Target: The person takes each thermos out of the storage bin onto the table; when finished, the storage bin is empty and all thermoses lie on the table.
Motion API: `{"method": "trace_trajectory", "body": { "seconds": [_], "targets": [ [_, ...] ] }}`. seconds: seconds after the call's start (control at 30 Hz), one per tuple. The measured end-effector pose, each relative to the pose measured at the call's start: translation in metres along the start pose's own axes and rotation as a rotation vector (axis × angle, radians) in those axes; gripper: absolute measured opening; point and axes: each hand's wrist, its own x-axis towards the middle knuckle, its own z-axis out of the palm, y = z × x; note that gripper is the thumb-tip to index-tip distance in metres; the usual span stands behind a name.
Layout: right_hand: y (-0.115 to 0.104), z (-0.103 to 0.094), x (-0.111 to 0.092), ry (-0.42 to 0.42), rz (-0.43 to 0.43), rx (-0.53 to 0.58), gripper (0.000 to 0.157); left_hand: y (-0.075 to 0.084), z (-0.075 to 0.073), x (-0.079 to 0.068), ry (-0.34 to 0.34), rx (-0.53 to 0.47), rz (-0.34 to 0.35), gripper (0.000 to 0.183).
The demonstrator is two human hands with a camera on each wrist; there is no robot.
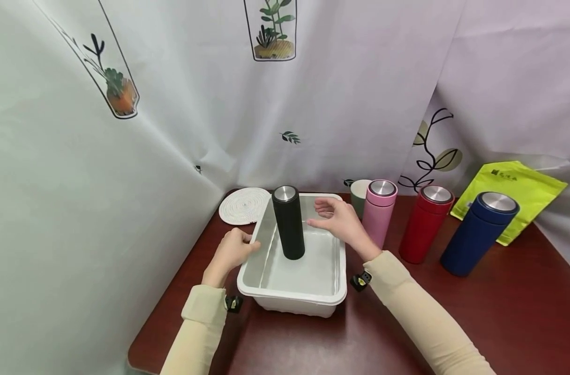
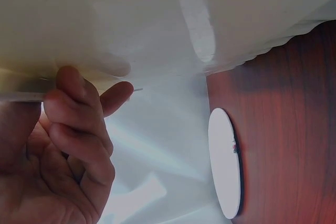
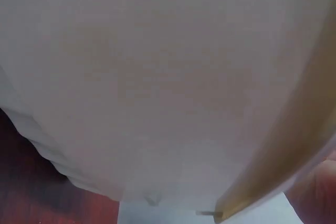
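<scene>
Head view: my left hand pinches the left rim of the white basin, thumb and fingers curled round the edge, left wrist view agrees; my right hand holds nothing, thumb and fingers spread moderately wide, over the basin just beside the black bottle; bottle stands upright on the basin floor, left of centre, looks apart from my thumb; right wrist view is mostly basin wall, no help on fingers.

Risks, my judgement: bottle is tall on a narrow base, so a knock high up from my right thumb could topple it; a tug on the rim by my left hand could slide the basin and rock the bottle; a wide right elbow or forearm could clip the pink bottle, then the red bottle; smooth metal cap could slip under a loose fingertip hold.
</scene>
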Motion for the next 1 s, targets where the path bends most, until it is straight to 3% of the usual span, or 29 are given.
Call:
{"method": "trace_trajectory", "body": {
  "seconds": [0.43, 0.6, 0.83, 1.0],
  "targets": [
    [-0.002, 0.011, 0.020, -0.119, -0.020, -0.077, 0.071, 0.000, 0.001, -0.001, 0.019, -0.014, 0.026, 0.024],
    [0.000, 0.017, 0.024, -0.176, -0.044, -0.083, 0.068, -0.001, 0.002, -0.001, 0.024, -0.014, 0.019, 0.026],
    [0.000, 0.025, 0.029, -0.240, -0.028, -0.055, 0.071, -0.002, 0.003, -0.001, 0.033, -0.030, 0.016, 0.025],
    [0.003, 0.028, 0.033, -0.289, -0.015, -0.098, 0.079, -0.001, 0.003, 0.000, 0.031, -0.021, 0.003, 0.026]
  ]
}}
